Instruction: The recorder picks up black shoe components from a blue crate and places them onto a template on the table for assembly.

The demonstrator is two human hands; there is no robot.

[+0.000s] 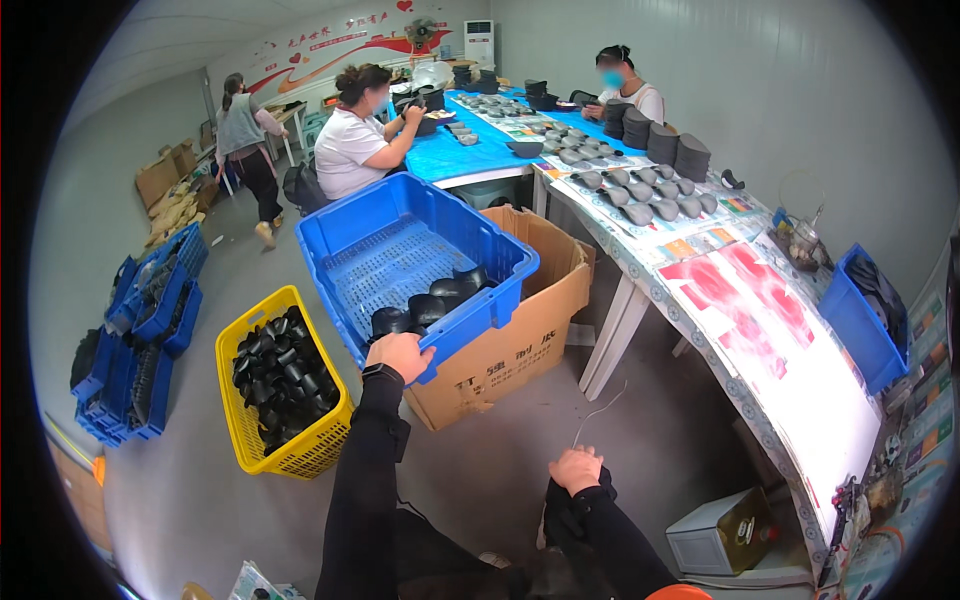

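My left hand (401,357) grips the near rim of a blue plastic crate (345,215), its fingers wrapped over the edge. The crate has a perforated bottom and rests tilted on an open cardboard box (500,375). A few curved, glossy black pieces (428,306) lie along its near side. My right hand (576,468) lies on my dark-clothed knee, holding nothing, fingers stretched out. Left of the crate, on the floor, a yellow plastic basket (235,420) holds many similar black pieces (285,380).
Rows of grey curved pieces (640,190) cover a long table (690,325) on the right. Two masked people (345,150) sit at the far table; another person (245,135) walks behind. Blue crates (150,330) stack at left. A metal can (722,535) stands under the table.
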